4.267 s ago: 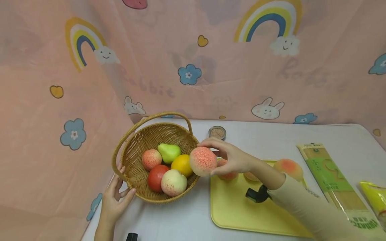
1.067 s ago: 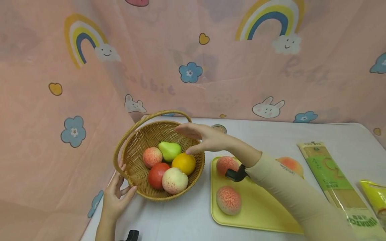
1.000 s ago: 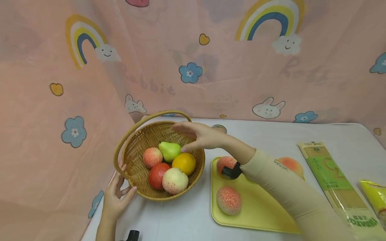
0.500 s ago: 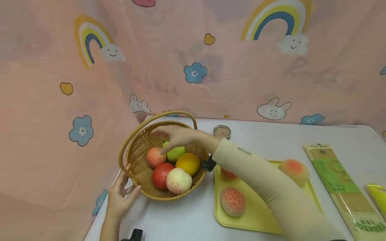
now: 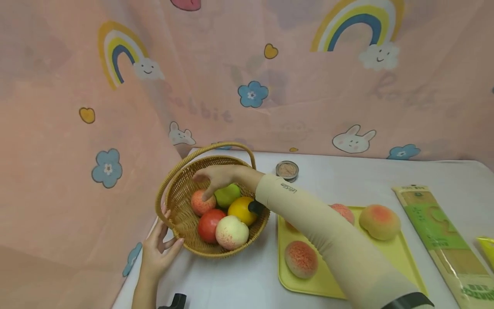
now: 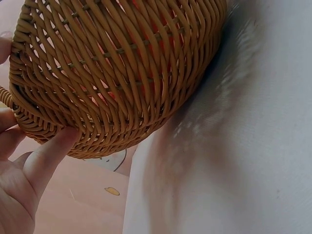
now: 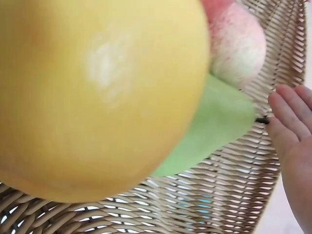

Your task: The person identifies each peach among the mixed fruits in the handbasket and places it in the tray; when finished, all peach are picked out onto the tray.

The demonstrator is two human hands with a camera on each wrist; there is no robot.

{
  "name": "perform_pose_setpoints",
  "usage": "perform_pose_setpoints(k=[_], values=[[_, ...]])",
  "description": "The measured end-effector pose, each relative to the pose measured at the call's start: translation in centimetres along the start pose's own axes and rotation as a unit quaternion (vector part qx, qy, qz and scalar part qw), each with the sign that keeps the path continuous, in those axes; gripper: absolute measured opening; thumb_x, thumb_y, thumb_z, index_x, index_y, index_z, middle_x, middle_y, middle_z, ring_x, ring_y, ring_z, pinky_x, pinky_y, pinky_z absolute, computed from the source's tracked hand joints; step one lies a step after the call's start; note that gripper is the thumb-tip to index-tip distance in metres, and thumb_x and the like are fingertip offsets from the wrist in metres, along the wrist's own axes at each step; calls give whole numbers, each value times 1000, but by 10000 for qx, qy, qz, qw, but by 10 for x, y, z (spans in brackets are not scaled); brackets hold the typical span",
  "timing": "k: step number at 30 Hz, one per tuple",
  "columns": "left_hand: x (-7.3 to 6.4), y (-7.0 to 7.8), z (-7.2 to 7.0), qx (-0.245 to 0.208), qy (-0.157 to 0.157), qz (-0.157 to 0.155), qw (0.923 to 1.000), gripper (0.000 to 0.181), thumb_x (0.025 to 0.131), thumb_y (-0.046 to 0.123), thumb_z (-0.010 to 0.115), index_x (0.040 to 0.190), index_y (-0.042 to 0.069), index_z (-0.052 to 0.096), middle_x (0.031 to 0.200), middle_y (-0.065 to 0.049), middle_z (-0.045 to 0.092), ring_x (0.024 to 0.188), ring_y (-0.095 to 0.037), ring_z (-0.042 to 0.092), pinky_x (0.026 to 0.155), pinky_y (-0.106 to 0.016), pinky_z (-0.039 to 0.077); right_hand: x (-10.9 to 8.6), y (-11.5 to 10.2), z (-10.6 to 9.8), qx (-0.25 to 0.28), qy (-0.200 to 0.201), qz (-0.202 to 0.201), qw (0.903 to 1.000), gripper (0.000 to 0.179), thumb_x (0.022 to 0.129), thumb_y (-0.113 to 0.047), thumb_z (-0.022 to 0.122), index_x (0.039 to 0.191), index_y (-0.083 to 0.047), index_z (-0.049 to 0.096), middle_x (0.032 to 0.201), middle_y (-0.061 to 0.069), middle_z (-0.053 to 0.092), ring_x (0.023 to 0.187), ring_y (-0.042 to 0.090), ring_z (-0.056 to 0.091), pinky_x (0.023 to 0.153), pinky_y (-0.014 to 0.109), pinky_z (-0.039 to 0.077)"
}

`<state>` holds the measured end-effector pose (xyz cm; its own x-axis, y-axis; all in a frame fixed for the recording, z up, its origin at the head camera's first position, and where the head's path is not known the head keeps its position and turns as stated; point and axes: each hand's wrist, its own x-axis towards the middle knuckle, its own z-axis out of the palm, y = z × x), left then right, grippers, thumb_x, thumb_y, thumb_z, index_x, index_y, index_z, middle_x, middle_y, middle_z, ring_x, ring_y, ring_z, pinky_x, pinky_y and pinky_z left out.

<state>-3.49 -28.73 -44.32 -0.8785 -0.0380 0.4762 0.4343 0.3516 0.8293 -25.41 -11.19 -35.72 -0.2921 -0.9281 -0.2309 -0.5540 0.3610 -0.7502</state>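
Observation:
A wicker basket (image 5: 181,180) leans toward me, holding a small pink peach (image 5: 200,202), a green pear (image 5: 227,196), a yellow orange-like fruit (image 5: 239,210), a red round fruit (image 5: 210,226) and a pale peach (image 5: 232,233). My left hand (image 5: 156,255) grips the basket's left side near the handle base, its thumb (image 6: 51,153) against the outer weave. My right hand (image 5: 218,176) reaches in over the pear, fingers loosely bent, with the thumb overlapping the pink peach. In the right wrist view its fingertips lie right by the pear's stem (image 7: 262,120).
A yellow tray (image 5: 328,285) on the right bears several peaches, among them a speckled one (image 5: 301,259) and a larger one (image 5: 380,222); my right forearm crosses it. Behind stands a small round jar (image 5: 287,170). A green noodle packet (image 5: 436,231) lies farther right.
The peach formerly in my right hand now rests on the tray. That hand has since moved left and down into the basket toward the pink peach. My left hand keeps its place.

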Motion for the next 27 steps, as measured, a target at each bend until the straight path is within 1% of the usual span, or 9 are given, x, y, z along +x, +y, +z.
perform_pose_setpoints(k=[4, 5, 7, 10, 13, 16, 21, 24, 27], values=[[-2, 0, 2, 6, 17, -127, 9999, 76, 75, -21, 61, 143, -11, 30, 155, -25, 16, 139, -14, 32, 82, -21, 52, 5, 6, 1, 52, -92, 39, 9999, 72, 84, -23, 73, 143, -3, 37, 149, 7, 40, 137, 20, 36, 114, 32, 31], [-2, 0, 2, 28, 22, -112, 9999, 76, 75, -21, 61, 143, -11, 30, 155, -25, 16, 139, -14, 32, 82, -21, 52, 7, 7, 1, 17, -84, 28, 10000, 72, 84, -23, 73, 143, -3, 37, 148, 7, 41, 137, 21, 37, 114, 31, 31], [-3, 0, 2, 71, 18, -105, 9999, 75, 75, -21, 61, 142, -11, 30, 155, -24, 17, 139, -12, 32, 82, -21, 52, 9, 6, 1, -11, -67, -33, 10000, 71, 84, -21, 72, 143, -2, 38, 148, 8, 41, 137, 21, 37, 114, 31, 31], [-2, 0, 1, 215, -36, -82, 9997, 75, 76, -20, 62, 143, -9, 30, 156, -22, 16, 139, -14, 30, 82, -23, 52, 12, 3, 1, -45, 2, -152, 9999, 69, 85, -19, 71, 142, -2, 38, 148, 8, 42, 136, 22, 38, 114, 31, 32], [-1, 0, 0, 274, -34, -115, 9996, 76, 76, -18, 63, 144, -8, 30, 157, -20, 17, 139, -13, 30, 82, -24, 52, 15, -1, 2, -137, 5, -214, 9997, 68, 85, -17, 71, 143, -1, 37, 148, 9, 41, 136, 22, 38, 114, 30, 32], [0, 0, -1, 286, -31, -139, 9995, 76, 76, -18, 63, 144, -7, 30, 157, -20, 17, 139, -15, 30, 82, -24, 52, 19, -1, 5, -401, -73, -95, 9991, 69, 85, -16, 70, 144, -1, 36, 149, 9, 40, 137, 22, 38, 114, 29, 32], [0, 0, -1, 187, -49, -37, 9998, 76, 75, -21, 61, 143, -9, 29, 155, -26, 16, 140, -20, 31, 82, -23, 52, 21, 2, 11, -998, -155, 378, 9942, 71, 85, -23, 72, 144, -5, 38, 147, 7, 43, 136, 20, 38, 114, 30, 31], [-1, -1, -2, 226, -48, -70, 9997, 76, 76, -19, 62, 144, -8, 29, 155, -25, 16, 139, -16, 31, 82, -22, 52, 22, 3, 13, -1298, -156, 549, 9899, 73, 83, -30, 73, 144, -7, 39, 146, 7, 45, 136, 20, 39, 114, 31, 32], [-1, 0, -2, 293, -34, -155, 9994, 77, 76, -17, 62, 145, -6, 30, 156, -23, 17, 137, -9, 32, 81, -22, 53, 23, 3, 14, -1551, -225, 598, 9858, 73, 84, -34, 71, 144, -6, 39, 145, 8, 45, 135, 21, 40, 114, 31, 31]])
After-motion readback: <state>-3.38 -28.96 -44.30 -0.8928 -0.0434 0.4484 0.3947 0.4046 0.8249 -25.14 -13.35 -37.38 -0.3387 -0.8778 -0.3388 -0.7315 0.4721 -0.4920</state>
